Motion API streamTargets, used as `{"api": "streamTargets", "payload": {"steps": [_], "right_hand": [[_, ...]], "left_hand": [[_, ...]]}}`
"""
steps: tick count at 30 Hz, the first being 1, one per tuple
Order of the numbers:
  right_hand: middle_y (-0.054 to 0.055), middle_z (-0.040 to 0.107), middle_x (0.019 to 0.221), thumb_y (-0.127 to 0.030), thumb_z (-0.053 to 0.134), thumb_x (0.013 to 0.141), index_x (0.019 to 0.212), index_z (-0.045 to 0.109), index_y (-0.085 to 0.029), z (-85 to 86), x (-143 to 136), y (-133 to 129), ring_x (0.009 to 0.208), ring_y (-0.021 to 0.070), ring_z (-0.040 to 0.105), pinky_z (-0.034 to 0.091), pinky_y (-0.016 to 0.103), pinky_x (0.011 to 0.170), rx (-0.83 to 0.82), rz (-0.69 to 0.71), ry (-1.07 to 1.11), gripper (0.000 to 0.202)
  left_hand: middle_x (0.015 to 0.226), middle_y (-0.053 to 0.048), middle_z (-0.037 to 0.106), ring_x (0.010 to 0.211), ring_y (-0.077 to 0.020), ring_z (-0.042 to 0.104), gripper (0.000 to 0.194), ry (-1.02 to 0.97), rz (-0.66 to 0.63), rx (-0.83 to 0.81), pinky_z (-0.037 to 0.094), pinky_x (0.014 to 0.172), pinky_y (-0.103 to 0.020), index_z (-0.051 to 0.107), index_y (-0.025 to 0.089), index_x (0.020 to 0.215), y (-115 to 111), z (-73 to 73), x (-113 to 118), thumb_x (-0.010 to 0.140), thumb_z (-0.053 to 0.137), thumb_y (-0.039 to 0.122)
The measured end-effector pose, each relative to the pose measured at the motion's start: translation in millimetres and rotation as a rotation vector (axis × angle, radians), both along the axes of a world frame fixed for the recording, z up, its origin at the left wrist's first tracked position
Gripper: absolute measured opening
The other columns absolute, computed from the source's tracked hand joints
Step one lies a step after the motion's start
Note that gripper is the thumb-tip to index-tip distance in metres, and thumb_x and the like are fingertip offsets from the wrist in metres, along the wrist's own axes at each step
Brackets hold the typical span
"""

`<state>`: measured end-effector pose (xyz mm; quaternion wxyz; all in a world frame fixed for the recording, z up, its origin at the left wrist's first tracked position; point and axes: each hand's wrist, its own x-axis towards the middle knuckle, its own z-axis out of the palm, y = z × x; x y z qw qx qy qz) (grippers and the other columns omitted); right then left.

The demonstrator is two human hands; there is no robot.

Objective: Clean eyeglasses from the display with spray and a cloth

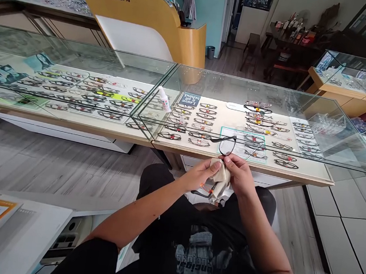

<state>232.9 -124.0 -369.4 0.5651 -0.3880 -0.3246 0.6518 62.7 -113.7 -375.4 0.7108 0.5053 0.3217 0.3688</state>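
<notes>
Black-framed glasses (pixel 227 146) are held over my lap, in front of the display case, one lens raised above my fingers. My left hand (pixel 201 174) is closed on a beige cloth (pixel 219 178), thumb on top, at the lower part of the glasses. My right hand (pixel 238 172) pinches the frame between thumb and fingers, beside the cloth. The cloth hangs below both hands and hides part of the frame. Orange-red bits and a dark temple arm show beneath it.
A glass display case (pixel 297 171) with rows of glasses spans the space ahead. A white spray bottle (pixel 164 99) stands on its glass top. A white table (pixel 45 227) with papers is at lower left.
</notes>
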Motion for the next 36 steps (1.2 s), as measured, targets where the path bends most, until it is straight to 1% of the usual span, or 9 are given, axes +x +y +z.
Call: {"api": "streamTargets", "payload": {"steps": [5,8,11,14,16,23,28,31,36], "right_hand": [[0.001,0.082,0.088,-0.047,0.101,0.069,0.077,0.084,-0.026,1.8,0.3,0.8,0.079,0.0161,0.068,0.056,0.028,0.08,-0.022,-0.011,0.016,0.028],[0.002,0.082,0.088,-0.047,0.101,0.068,0.075,0.082,-0.025,2.2,-0.9,1.5,0.075,0.0152,0.067,0.055,0.028,0.075,-0.045,-0.027,0.02,0.03],[0.002,0.083,0.09,-0.048,0.101,0.068,0.075,0.081,-0.025,1.6,-3.1,1.8,0.072,0.0147,0.066,0.055,0.029,0.073,-0.062,-0.041,0.038,0.031],[0.002,0.083,0.093,-0.047,0.1,0.069,0.077,0.081,-0.025,0.5,-5.2,2.0,0.072,0.0153,0.067,0.056,0.03,0.073,-0.068,-0.053,0.074,0.03],[0.002,0.083,0.095,-0.048,0.099,0.07,0.078,0.081,-0.025,-0.5,-6.0,2.3,0.073,0.0161,0.068,0.057,0.031,0.073,-0.072,-0.062,0.086,0.03],[0.003,0.084,0.1,-0.05,0.097,0.074,0.08,0.081,-0.025,-4.9,-4.5,0.9,0.076,0.0182,0.071,0.059,0.033,0.074,-0.061,-0.078,0.052,0.03],[0.003,0.084,0.101,-0.051,0.095,0.077,0.082,0.084,-0.027,-6.8,-4.9,1.0,0.086,0.0213,0.073,0.06,0.036,0.081,-0.01,-0.051,-0.002,0.027],[0.004,0.084,0.101,-0.053,0.094,0.078,0.082,0.083,-0.027,-7.3,-5.4,1.4,0.089,0.0225,0.074,0.059,0.037,0.085,0.004,-0.053,-0.035,0.029],[0.003,0.083,0.097,-0.052,0.095,0.076,0.081,0.08,-0.026,-5.6,-3.7,2.0,0.079,0.0201,0.072,0.059,0.036,0.078,-0.012,-0.022,-0.013,0.03]], "left_hand": [[0.077,-0.002,0.056,0.072,-0.0144,0.049,0.064,-0.018,0.006,-0.034,0.041,0.068,-0.028,0.068,0.017,0.085,-0.4,3.5,2.1,0.086,0.07,0.081],[0.075,0.0,0.055,0.07,-0.0126,0.049,0.062,-0.013,-0.01,-0.06,0.041,0.067,-0.026,0.071,0.017,0.091,1.2,6.5,3.5,0.084,0.076,0.078],[0.081,-0.002,0.061,0.074,-0.0125,0.054,0.059,-0.037,-0.031,-0.097,0.044,0.071,-0.026,0.075,0.016,0.101,1.9,6.7,5.2,0.083,0.081,0.072],[0.092,-0.004,0.068,0.084,-0.0141,0.062,0.058,-0.074,-0.013,-0.146,0.048,0.077,-0.026,0.076,0.018,0.114,1.2,3.8,7.3,0.082,0.086,0.066],[0.092,-0.004,0.068,0.083,-0.0141,0.063,0.061,-0.074,0.016,-0.177,0.048,0.075,-0.025,0.075,0.018,0.118,0.3,2.7,8.6,0.08,0.088,0.065],[0.079,-0.002,0.065,0.069,-0.012,0.059,0.061,-0.071,0.016,-0.232,0.045,0.067,-0.025,0.072,0.014,0.098,1.7,6.5,10.1,0.074,0.091,0.067],[0.065,0.003,0.054,0.06,-0.0075,0.045,0.064,-0.053,0.121,-0.204,0.035,0.058,-0.023,0.06,0.015,0.072,3.2,3.5,14.4,0.071,0.09,0.072],[0.067,0.002,0.055,0.061,-0.0075,0.047,0.062,-0.064,0.144,-0.208,0.036,0.06,-0.022,0.063,0.014,0.074,3.5,4.8,16.3,0.07,0.092,0.069],[0.074,0.0,0.065,0.065,-0.0089,0.056,0.059,-0.104,0.072,-0.297,0.042,0.064,-0.023,0.074,0.013,0.09,7.4,11.1,13.4,0.064,0.1,0.06]]}}
